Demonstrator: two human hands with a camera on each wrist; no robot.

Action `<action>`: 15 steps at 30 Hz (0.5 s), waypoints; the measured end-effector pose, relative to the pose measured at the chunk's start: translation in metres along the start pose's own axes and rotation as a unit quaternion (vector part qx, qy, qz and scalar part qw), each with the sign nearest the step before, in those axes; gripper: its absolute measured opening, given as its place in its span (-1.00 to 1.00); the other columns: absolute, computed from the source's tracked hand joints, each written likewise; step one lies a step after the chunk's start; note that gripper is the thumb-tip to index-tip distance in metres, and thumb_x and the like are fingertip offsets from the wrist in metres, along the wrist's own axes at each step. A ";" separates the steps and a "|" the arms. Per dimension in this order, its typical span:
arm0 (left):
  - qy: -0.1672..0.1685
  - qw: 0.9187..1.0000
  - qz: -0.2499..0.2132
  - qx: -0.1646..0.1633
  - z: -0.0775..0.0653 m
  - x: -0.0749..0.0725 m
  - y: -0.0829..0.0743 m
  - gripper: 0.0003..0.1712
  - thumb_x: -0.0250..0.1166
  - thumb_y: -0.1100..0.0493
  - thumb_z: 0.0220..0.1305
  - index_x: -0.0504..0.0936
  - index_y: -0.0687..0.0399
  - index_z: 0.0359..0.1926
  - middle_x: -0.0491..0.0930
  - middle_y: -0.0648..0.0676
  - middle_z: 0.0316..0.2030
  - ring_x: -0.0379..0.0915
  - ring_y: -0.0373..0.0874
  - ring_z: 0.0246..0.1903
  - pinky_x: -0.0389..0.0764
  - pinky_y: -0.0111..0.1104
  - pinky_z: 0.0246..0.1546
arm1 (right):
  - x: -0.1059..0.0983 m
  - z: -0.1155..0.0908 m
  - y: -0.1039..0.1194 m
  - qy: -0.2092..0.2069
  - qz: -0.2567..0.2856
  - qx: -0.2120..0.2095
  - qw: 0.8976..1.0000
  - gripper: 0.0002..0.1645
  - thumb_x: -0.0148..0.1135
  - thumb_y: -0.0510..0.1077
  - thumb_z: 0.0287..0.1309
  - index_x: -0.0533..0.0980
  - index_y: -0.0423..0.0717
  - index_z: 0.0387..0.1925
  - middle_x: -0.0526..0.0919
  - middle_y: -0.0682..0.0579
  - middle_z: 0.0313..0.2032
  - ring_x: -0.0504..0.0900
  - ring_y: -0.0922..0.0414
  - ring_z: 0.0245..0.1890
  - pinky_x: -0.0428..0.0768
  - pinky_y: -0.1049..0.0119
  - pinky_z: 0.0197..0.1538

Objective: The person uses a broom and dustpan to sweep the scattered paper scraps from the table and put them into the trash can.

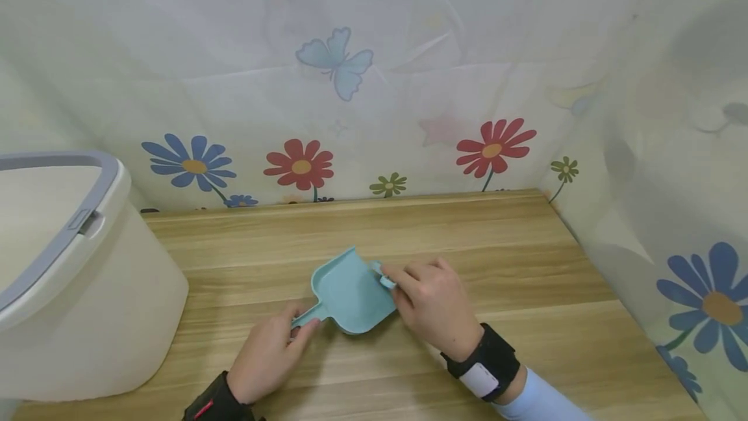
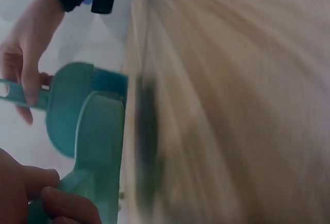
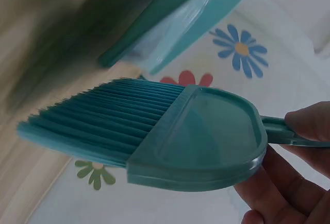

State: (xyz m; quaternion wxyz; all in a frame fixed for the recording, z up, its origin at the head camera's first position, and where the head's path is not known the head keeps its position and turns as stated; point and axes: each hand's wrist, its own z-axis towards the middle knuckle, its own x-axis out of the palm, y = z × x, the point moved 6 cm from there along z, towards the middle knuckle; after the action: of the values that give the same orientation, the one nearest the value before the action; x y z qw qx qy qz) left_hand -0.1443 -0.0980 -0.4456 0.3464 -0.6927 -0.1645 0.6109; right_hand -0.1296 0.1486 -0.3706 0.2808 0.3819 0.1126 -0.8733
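A light blue-green dustpan (image 1: 353,294) is held by its short handle in my left hand (image 1: 265,356), over the wooden table. The pan's wide mouth faces right, toward my right hand (image 1: 438,307). That hand grips the thin handle of a small matching brush (image 3: 206,131), thumb on one side and fingers below. Most of the brush is hidden behind the right hand in the head view. In the right wrist view its teal bristles (image 3: 108,121) fan out close to the edge of the dustpan. The left wrist view has the brush head partly behind the dustpan (image 2: 100,136).
A large white bin (image 1: 134,291) with a grey rim stands on the table at the left. The wood-grain tabletop (image 1: 514,245) reaches back to a pale curtain (image 1: 234,96) printed with flowers and a butterfly. More of the curtain hangs along the right edge.
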 end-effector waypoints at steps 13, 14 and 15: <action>0.236 0.916 -0.319 -0.064 -0.021 0.062 -0.003 -0.62 -0.04 0.00 0.67 0.30 0.24 0.15 0.51 -0.01 -0.47 0.32 -0.23 -0.56 0.34 -0.46 -0.54 | 0.034 -0.020 0.047 0.094 -0.026 -0.066 0.993 -0.63 0.53 -0.02 0.17 0.74 0.16 0.04 0.80 0.10 -0.23 0.73 0.18 -0.35 0.53 0.23 -0.19; 0.247 0.903 -0.344 -0.072 -0.023 0.066 -0.004 -0.62 -0.06 0.02 0.67 0.29 0.25 0.19 0.55 0.01 -0.42 0.38 -0.21 -0.50 0.38 -0.45 -0.49 | 0.036 -0.021 0.050 0.104 -0.022 -0.067 0.992 -0.64 0.52 0.00 0.19 0.74 0.18 0.04 0.80 0.10 -0.20 0.74 0.16 -0.32 0.54 0.23 -0.19; 0.258 0.889 -0.370 -0.078 -0.026 0.068 -0.005 -0.62 -0.07 0.04 0.67 0.29 0.25 0.23 0.59 0.03 -0.36 0.43 -0.19 -0.43 0.42 -0.43 -0.44 | 0.038 -0.023 0.051 0.115 -0.018 -0.068 0.991 -0.64 0.50 0.01 0.20 0.73 0.19 0.05 0.80 0.11 -0.17 0.75 0.16 -0.28 0.55 0.23 -0.18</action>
State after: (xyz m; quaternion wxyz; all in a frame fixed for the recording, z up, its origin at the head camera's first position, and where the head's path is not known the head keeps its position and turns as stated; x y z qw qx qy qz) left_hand -0.1048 -0.0568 -0.4917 0.5223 -0.7396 -0.3609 0.2237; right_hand -0.1074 0.1008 -0.4132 0.2758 0.4577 0.2097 -0.8189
